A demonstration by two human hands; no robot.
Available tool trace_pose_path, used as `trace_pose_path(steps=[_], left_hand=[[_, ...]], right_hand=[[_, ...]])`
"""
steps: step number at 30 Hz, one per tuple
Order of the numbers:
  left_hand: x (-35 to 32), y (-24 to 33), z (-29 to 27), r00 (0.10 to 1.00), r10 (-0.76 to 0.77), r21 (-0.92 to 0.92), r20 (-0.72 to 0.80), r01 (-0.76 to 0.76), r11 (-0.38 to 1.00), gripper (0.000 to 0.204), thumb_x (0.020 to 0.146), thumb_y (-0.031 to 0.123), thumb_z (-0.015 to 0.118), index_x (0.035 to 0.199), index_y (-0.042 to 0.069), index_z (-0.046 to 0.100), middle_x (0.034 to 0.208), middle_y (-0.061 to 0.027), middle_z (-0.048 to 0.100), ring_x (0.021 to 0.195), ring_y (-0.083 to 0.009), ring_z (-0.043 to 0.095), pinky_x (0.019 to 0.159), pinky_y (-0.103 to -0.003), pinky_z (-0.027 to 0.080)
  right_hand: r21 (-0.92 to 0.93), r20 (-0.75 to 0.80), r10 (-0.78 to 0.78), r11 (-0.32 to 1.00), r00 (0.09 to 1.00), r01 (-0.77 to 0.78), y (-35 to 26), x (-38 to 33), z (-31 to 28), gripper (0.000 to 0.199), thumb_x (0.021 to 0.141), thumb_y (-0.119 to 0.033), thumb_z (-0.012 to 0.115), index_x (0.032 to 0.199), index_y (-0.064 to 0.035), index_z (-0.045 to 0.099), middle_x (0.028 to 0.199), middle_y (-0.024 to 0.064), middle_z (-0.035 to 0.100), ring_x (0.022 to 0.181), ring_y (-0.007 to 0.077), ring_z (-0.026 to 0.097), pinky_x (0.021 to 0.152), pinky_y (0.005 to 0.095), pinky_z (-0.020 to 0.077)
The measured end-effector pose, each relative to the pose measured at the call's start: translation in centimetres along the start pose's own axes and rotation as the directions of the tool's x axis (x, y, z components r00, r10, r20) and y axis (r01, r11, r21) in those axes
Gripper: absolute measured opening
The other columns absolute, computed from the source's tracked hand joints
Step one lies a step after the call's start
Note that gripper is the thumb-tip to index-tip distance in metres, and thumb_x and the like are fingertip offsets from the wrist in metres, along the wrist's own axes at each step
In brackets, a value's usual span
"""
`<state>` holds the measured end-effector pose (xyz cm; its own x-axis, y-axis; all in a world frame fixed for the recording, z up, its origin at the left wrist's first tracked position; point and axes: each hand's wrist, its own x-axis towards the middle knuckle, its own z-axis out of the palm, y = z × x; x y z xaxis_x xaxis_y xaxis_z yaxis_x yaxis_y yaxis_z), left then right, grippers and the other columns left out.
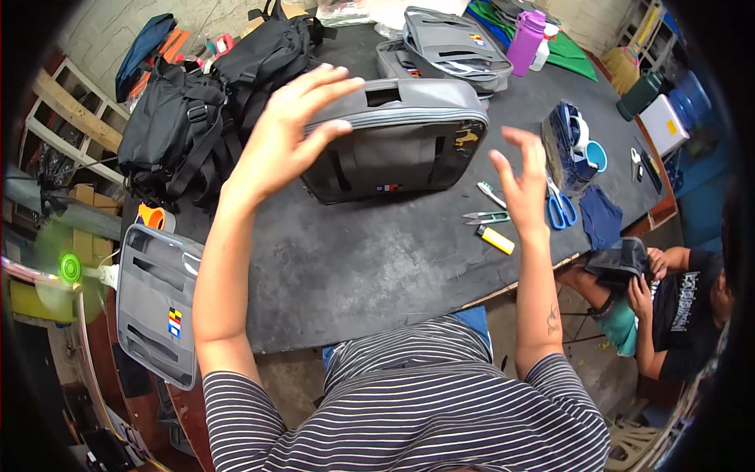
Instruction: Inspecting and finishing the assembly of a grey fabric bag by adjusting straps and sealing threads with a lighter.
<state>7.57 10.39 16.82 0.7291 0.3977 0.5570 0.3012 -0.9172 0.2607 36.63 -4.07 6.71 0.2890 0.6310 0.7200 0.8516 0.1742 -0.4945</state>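
Our left hand (292, 122) is raised in the head view, its fingers spread and its thumb held apart, over the upper left corner of a gray case (393, 157); we cannot tell whether the fingertips rest on it. That case stands upright on the black worktable (354, 267), a zipper running along its top edge and its broad face turned toward us. Our right hand (525, 177) is open too, fingers and thumb parted around nothing, just beyond the case's right end and not touching it.

Near that right hand lie green-handled snips (491, 217), a yellow piece with a dark end (495, 240) and blue-handled scissors (561, 212). Farther right we see a dark blue caddy (565, 161) with a light blue tape roll (596, 156) beside it, and a dark blue cloth (602, 219). Behind our case sit stacked gray bags (460, 55) and a purple bottle (525, 46). Black bags (177, 130) fill the far left, and another gray bag (153, 315) with a colored patch is at the table's left edge. At lower right, a seated co-worker (680, 307) holds a dark pouch (613, 263).
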Motion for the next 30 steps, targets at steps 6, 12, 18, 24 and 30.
trace_pose_path(steps=[6,12,18,24,30], left_hand=[[-1.3,0.3,-1.2,0.929,-0.119,-0.279,-0.351,0.018,0.960,0.031,0.084,0.003,0.063,0.115,0.002,0.064,0.119,-0.0129,0.061,0.120,-0.0243,0.053,0.104,-0.036,0.037],[0.8,2.9,0.8,0.968,-0.080,-0.333,-0.238,-0.004,0.943,0.025,0.082,0.006,0.066,0.106,0.003,0.067,0.109,-0.0127,0.064,0.109,-0.0244,0.058,0.096,-0.034,0.043],[5.1,4.4,4.8,0.974,0.223,-0.079,-0.044,-0.226,0.971,0.030,0.081,0.014,0.069,0.110,0.006,0.066,0.114,-0.0093,0.064,0.121,-0.0311,0.051,0.103,-0.042,0.037],[9.4,3.2,10.1,0.902,0.352,0.080,0.251,-0.382,0.921,0.055,0.072,0.028,0.076,0.124,0.019,0.060,0.134,-0.0031,0.053,0.134,-0.0291,0.037,0.107,-0.050,0.029],[11.0,3.8,11.5,0.841,0.205,-0.046,0.500,-0.211,0.976,0.046,0.074,0.022,0.075,0.117,0.016,0.061,0.134,-0.0032,0.054,0.140,-0.0272,0.030,0.108,-0.064,0.021]], right_hand=[[-0.185,0.467,0.336,0.942,0.818,-0.281,4.0,-8.6,-4.7,0.025,0.069,-0.015,0.076,0.085,-0.0060,0.060,0.081,0.0073,0.056,0.083,0.0258,0.055,0.075,0.0373,0.0410],[-0.273,0.484,0.381,0.921,0.788,-0.277,3.9,-10.6,-3.9,0.032,0.068,-0.015,0.076,0.095,-0.0057,0.061,0.100,0.0096,0.055,0.096,0.0298,0.052,0.085,0.0407,0.0408],[-0.215,0.424,0.144,0.975,0.894,-0.055,5.8,-8.9,-1.3,0.031,0.075,-0.007,0.067,0.105,-0.0125,0.067,0.107,0.0040,0.057,0.094,0.0273,0.048,0.087,0.0383,0.0391],[-0.234,0.387,0.053,0.971,0.921,0.042,7.7,-6.9,0.0,0.016,0.072,0.003,0.064,0.086,-0.0063,0.061,0.103,0.0053,0.055,0.099,0.0288,0.048,0.088,0.0379,0.0386],[0.406,0.039,0.255,0.879,0.966,-0.248,6.6,-4.0,1.3,0.024,0.095,-0.001,0.042,0.113,-0.0011,0.058,0.104,0.0089,0.056,0.100,0.0180,0.053,0.092,0.0288,0.0423]])
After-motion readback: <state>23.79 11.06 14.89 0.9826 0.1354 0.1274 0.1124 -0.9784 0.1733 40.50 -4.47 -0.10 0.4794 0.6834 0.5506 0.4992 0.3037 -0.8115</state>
